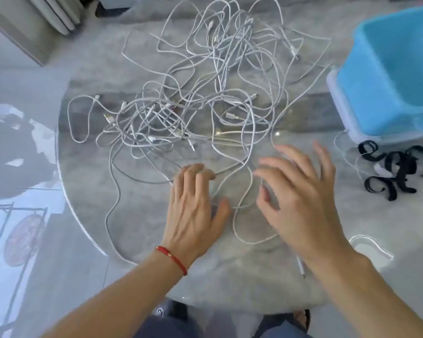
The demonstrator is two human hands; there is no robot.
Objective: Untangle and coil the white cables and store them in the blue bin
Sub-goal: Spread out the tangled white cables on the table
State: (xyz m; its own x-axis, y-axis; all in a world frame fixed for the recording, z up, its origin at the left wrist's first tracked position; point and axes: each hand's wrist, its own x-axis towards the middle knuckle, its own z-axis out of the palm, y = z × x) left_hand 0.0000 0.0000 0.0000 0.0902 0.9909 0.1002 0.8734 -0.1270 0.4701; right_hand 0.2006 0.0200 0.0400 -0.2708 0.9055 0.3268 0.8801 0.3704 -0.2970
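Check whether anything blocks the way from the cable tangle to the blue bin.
Nothing visible does. The white cables lie loose on the table, with bare tabletop across to the blue bin. The black straps sit nearer, below that path.

The bench (142,215) is round, with a glossy grey marbled top. A tangled mass of white cables (205,98) lies spread over its centre and far side, with loose loops trailing toward the near edge. A blue bin (388,76) stands at the right edge, seated on a pale lid or base. Black straps (396,167) lie in a small heap just in front of the bin. One cable end (300,265) lies near the front edge.
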